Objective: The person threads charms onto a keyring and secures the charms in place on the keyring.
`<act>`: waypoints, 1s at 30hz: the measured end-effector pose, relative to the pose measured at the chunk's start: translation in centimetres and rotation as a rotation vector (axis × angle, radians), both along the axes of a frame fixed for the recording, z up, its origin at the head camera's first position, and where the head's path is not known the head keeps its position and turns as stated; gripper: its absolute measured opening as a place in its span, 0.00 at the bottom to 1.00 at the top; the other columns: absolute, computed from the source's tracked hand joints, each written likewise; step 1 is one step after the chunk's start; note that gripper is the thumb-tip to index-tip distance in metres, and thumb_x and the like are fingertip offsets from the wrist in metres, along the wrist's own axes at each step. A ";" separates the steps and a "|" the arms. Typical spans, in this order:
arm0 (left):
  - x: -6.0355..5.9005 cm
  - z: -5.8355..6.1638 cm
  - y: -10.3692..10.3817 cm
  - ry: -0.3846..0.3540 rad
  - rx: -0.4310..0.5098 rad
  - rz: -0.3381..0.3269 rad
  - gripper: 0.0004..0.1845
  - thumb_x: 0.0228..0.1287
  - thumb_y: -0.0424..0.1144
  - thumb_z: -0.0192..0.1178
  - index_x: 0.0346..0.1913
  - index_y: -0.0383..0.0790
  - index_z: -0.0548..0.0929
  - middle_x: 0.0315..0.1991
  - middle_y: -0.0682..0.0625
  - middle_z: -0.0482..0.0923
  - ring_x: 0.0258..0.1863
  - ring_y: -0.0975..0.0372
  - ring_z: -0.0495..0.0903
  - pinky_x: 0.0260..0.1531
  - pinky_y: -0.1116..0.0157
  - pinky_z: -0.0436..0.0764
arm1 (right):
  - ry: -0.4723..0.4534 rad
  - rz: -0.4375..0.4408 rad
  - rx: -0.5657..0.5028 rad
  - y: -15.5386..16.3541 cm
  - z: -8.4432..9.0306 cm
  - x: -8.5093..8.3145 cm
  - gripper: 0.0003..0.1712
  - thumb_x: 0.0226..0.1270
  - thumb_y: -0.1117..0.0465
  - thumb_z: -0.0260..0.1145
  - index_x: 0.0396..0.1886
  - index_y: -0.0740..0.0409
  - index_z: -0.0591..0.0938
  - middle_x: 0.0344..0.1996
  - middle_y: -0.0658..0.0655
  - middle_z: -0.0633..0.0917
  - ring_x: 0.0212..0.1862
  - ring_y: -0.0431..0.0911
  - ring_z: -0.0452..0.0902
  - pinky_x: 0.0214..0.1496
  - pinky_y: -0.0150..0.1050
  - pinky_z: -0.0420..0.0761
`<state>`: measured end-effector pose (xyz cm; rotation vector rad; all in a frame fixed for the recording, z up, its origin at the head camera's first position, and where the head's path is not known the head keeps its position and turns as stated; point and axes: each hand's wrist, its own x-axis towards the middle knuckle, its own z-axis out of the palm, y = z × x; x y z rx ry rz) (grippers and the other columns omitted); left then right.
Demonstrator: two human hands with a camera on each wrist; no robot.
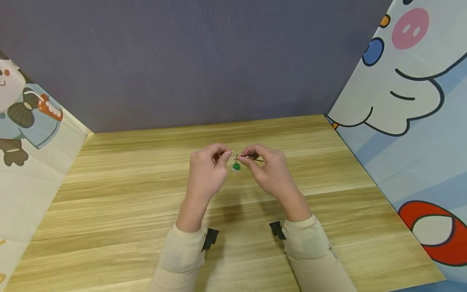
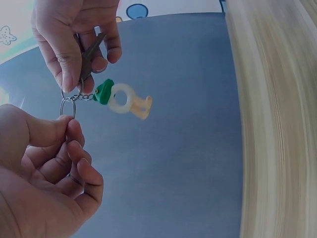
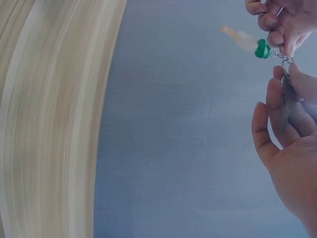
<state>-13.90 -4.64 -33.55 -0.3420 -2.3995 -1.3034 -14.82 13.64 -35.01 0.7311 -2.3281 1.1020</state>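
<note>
1. Two hands meet above the middle of the wooden table [image 1: 120, 227]. We log the left hand [image 1: 206, 172] at 9 o'clock of the meeting point and the right hand [image 1: 270, 170] at 3 o'clock, fingertips almost touching.
2. Left hand, from its wrist view [image 2: 44, 183]: fingers curled, thumb and forefinger pinching the key ring [image 2: 67, 106] at its lower edge.
3. Right hand, from its wrist view [image 3: 292, 148]: thumb and fingers closed narrowly around the key [image 3: 286, 106], which lies flat along the inner side of the fingers. From the left wrist view the same key [image 2: 90, 57] stands nearly upright between thumb and forefinger.
4. Key ring: held in the air between the two hands, clear of the table top; a second small ring and a short chain link it to the charm.
5. Charm [image 2: 124, 99]: a small figure with a green cap, a pale ring-shaped body and cream legs, hanging at 3 o'clock of the key ring, touching neither hand. In the head view it shows as a green dot [image 1: 236, 166] just below the fingertips.
6. Beige sleeves [image 1: 182, 255] cover both forearms, each with a black strap clip at the wrist.
7. Surround: a dark grey back wall [image 1: 182, 61] at 12 o'clock; cartoon-printed panels at 9 o'clock [image 1: 25, 121] and 3 o'clock [image 1: 412, 101].
</note>
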 end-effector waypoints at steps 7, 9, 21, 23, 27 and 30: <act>0.1 0.2 0.1 -0.071 0.035 0.030 0.06 0.73 0.32 0.66 0.41 0.33 0.91 0.30 0.45 0.87 0.26 0.58 0.76 0.24 0.70 0.71 | -0.008 0.016 -0.008 -0.1 0.1 0.1 0.06 0.68 0.64 0.76 0.41 0.61 0.88 0.35 0.55 0.92 0.38 0.46 0.89 0.43 0.45 0.90; 0.2 0.2 0.1 -0.094 0.036 0.039 0.06 0.73 0.33 0.66 0.41 0.34 0.91 0.29 0.45 0.86 0.25 0.59 0.75 0.24 0.70 0.70 | 0.006 0.023 0.001 -0.1 0.0 0.1 0.05 0.68 0.65 0.76 0.40 0.61 0.88 0.34 0.55 0.92 0.38 0.47 0.90 0.43 0.45 0.91; -0.3 -0.5 -0.4 -0.392 0.175 -0.256 0.12 0.86 0.43 0.49 0.54 0.39 0.79 0.47 0.43 0.89 0.51 0.51 0.87 0.57 0.50 0.83 | 0.085 0.047 0.011 0.0 -0.3 -0.1 0.05 0.68 0.69 0.75 0.41 0.63 0.88 0.35 0.58 0.92 0.38 0.48 0.91 0.43 0.46 0.91; -0.4 -0.7 -0.5 -0.441 0.233 -0.321 0.12 0.88 0.43 0.46 0.55 0.39 0.75 0.44 0.41 0.89 0.50 0.50 0.87 0.59 0.47 0.82 | 0.082 0.038 0.015 0.1 -0.2 -0.1 0.04 0.69 0.69 0.75 0.41 0.63 0.88 0.36 0.58 0.92 0.38 0.47 0.90 0.42 0.45 0.91; -0.5 -0.9 -0.6 -0.488 0.277 -0.395 0.11 0.88 0.42 0.43 0.55 0.40 0.72 0.31 0.42 0.84 0.37 0.51 0.86 0.47 0.53 0.85 | 0.061 0.024 0.016 0.3 0.0 0.0 0.04 0.71 0.68 0.73 0.42 0.62 0.88 0.34 0.57 0.92 0.34 0.44 0.86 0.37 0.40 0.87; -0.6 -1.2 -0.7 -0.490 0.243 -0.395 0.10 0.88 0.42 0.45 0.55 0.40 0.73 0.25 0.48 0.77 0.29 0.55 0.81 0.33 0.63 0.79 | 0.046 0.022 0.017 0.6 0.0 -0.1 0.03 0.73 0.67 0.72 0.43 0.62 0.87 0.32 0.55 0.90 0.30 0.42 0.81 0.33 0.35 0.82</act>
